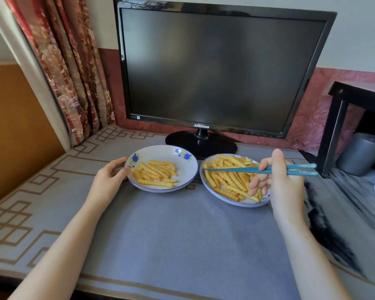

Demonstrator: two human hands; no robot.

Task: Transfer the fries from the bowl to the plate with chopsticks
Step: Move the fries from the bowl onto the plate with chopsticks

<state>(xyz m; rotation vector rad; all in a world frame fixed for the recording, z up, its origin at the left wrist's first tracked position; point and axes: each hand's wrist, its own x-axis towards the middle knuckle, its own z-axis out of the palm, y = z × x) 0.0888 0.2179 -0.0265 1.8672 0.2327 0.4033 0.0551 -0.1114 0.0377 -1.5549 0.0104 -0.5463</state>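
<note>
1. Left hand (112, 174) grips the rim of the plate (160, 153), front-left of the monitor (221, 68); a few golden crinkle-cut fries (155, 172) lie there.
2. Front-right of the monitor, the bowl (236, 205) is heaped with them.
3. Right hand (286, 180) pinches teal chopsticks (236, 169), level over that bowl.

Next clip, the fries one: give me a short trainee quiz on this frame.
1. True or false: the left hand holds the chopsticks.
2. Which holds more fries? A: left dish. B: right dish.
3. Fill in: behind both dishes stands a dark ___.
Key: 1 false, the right hand holds them; 2 B; 3 monitor.
</note>
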